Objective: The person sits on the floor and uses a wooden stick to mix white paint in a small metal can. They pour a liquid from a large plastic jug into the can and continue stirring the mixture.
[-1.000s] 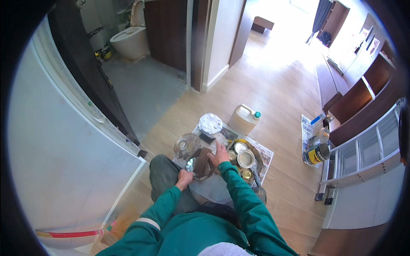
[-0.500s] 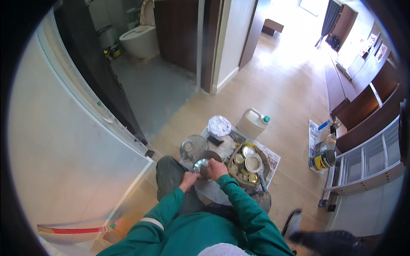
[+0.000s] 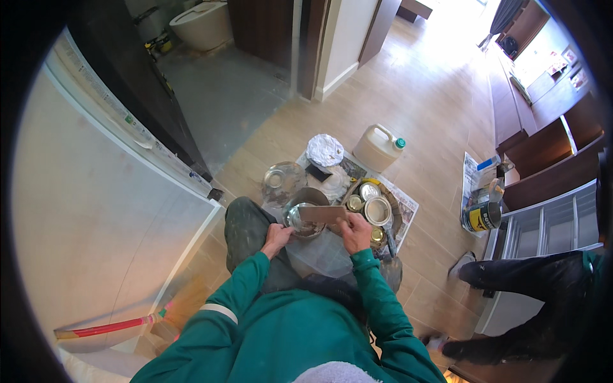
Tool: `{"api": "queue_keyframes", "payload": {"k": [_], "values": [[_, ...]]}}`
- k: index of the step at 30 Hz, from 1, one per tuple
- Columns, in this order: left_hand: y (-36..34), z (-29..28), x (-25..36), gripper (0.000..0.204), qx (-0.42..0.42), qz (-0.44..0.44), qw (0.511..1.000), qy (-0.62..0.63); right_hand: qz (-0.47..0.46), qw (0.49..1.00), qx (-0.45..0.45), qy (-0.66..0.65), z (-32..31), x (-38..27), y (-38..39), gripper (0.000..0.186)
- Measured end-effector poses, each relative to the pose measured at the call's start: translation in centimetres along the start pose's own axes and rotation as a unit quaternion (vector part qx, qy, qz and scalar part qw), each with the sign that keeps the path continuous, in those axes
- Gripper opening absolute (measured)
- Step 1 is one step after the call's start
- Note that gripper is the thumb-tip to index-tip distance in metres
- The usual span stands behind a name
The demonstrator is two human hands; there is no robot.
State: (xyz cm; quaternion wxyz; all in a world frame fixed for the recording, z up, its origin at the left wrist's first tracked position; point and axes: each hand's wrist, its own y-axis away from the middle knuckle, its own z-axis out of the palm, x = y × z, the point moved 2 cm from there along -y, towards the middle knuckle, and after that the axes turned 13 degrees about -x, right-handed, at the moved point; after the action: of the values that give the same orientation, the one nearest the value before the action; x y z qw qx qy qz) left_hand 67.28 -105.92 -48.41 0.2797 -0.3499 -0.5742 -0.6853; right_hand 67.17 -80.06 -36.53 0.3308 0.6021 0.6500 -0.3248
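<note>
A round metal pot (image 3: 311, 195) sits between my knees, with something shiny inside its left part. My left hand (image 3: 276, 239) is closed at the near left rim of the pot. My right hand (image 3: 355, 231) grips one end of a flat brown rectangular piece (image 3: 319, 214), whose other end reaches over the pot; its material is unclear. Just beyond the pot are a clear plastic round lid (image 3: 281, 182), a foil-covered round container (image 3: 325, 150) and a small dark block (image 3: 317, 173). A clear plastic sheet (image 3: 319, 253) lies under my hands.
To the right, a round tray (image 3: 400, 225) of several cans and a brush stands on newspaper (image 3: 408, 207). Behind it is a jerrycan (image 3: 378, 148) with a green cap. Farther right are a black-and-yellow can (image 3: 482, 217), an aluminium ladder (image 3: 554, 220) and another person's legs (image 3: 523, 277).
My right hand has moved right, away from my left hand, bringing the flat brown piece level across the pot. The other person's legs have come further into view at the right.
</note>
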Motion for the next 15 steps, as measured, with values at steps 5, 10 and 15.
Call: {"api": "queue_keyframes", "payload": {"k": [5,10,15], "values": [[0.3,0.4,0.5,0.03,-0.023,0.01,1.0,-0.007,0.117,0.977,0.067,-0.165,-0.6,3.2,3.5,0.019],[3.7,-0.4,3.1,0.039,0.002,0.022,0.994,-0.107,0.154,0.98,0.023,-0.121,-0.7,6.1,5.8,0.022],[11.4,-4.4,4.6,0.053,0.181,0.212,0.8,-0.531,0.192,0.945,0.014,-0.265,0.9,7.4,6.9,0.025]]}}
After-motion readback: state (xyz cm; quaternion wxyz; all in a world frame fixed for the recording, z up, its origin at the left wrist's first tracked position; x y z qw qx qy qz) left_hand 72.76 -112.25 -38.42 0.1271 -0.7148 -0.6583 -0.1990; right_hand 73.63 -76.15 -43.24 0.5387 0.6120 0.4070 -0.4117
